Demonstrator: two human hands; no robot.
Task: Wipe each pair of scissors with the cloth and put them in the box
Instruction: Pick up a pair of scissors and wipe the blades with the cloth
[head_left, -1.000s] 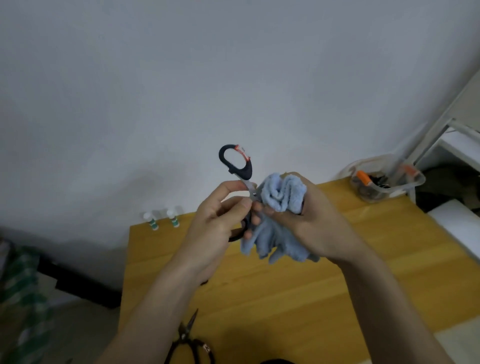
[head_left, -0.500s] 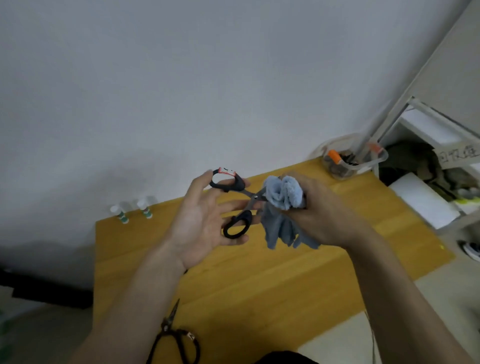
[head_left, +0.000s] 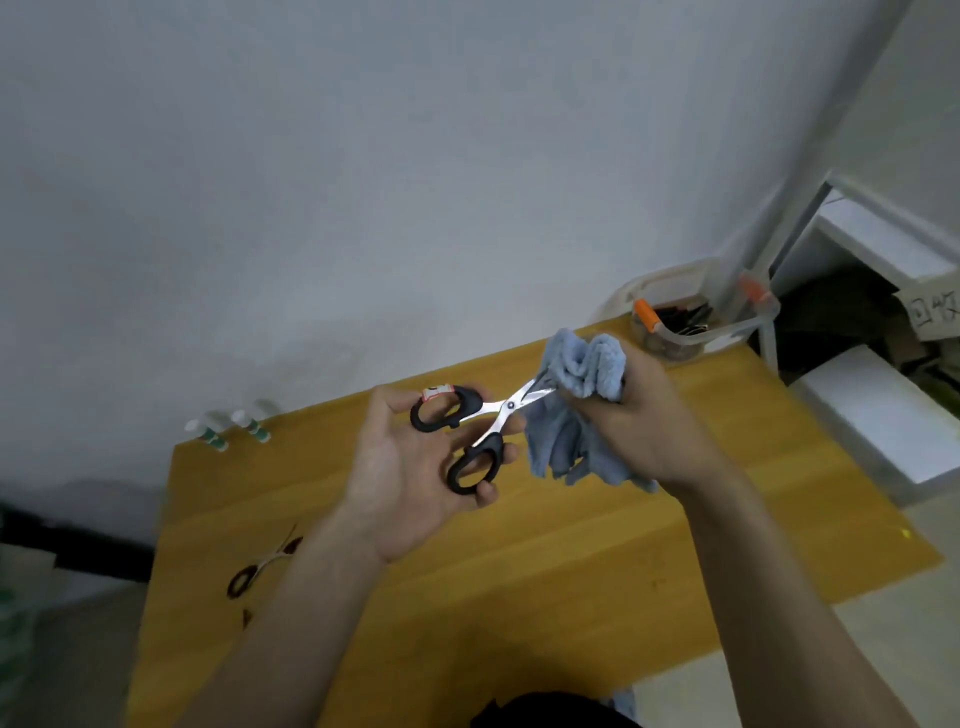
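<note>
Black-handled scissors (head_left: 475, 430) lie across my left hand (head_left: 410, 478), palm up, thumb by the upper handle ring and fingertips curled under the lower ring. The steel blades point right into a bunched light-blue cloth (head_left: 576, 410) that my right hand (head_left: 644, 421) grips around them; the blade tips are hidden inside the cloth. A clear plastic box (head_left: 696, 325) with orange latches stands at the table's far right corner and holds dark items. A second pair of scissors (head_left: 262, 564), blurred, lies on the table at the left.
The wooden table (head_left: 519, 571) stands against a white wall. Two small white-and-green bottles (head_left: 228, 428) stand at its far left edge. A metal shelf frame (head_left: 800, 228) with white boxes and cardboard is to the right of the table.
My left hand has turned palm up and the scissors have swung from upright to lying sideways, handles left. The cloth stays bunched over the blades. The view shifted right.
</note>
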